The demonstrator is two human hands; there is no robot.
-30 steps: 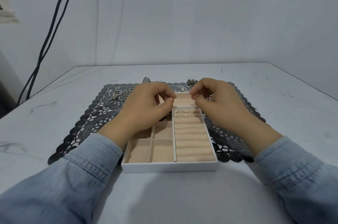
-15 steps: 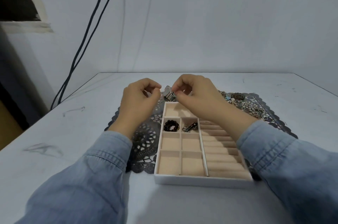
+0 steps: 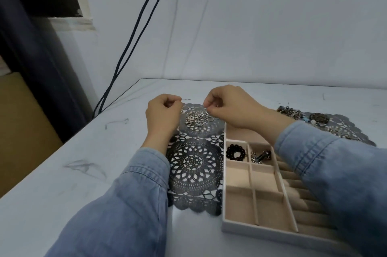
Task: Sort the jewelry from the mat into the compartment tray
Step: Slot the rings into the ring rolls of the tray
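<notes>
Left hand: the left hand [image 3: 163,115] hung over the far left edge of the black lace-cut mat [image 3: 193,164], fingers curled and thumb against forefinger; I could not tell whether it held anything.
Right hand: the right hand [image 3: 230,109] was curled, its fingertips pinched together at the far side of the heap of loose silver rings [image 3: 198,118]; I could not tell whether a ring sat between them.
Rings relative to hands: the heap lay on the mat between the two hands, just beside the left one (the rings overlapped too much to count).
Tray: one white compartment tray with beige lining [image 3: 251,230] stood on the grey bench [image 3: 73,194], touching the mat's right side, under the right forearm.
Filled cells: two, side by side; one black bead bracelet [image 3: 235,152] in the left, one dark-and-silver metal piece [image 3: 260,155] in the right.
Other jewelry: a second tangled metal heap [image 3: 291,112] and one dark round flower-shaped piece [image 3: 319,118] lay on the mat beyond the right arm.
</notes>
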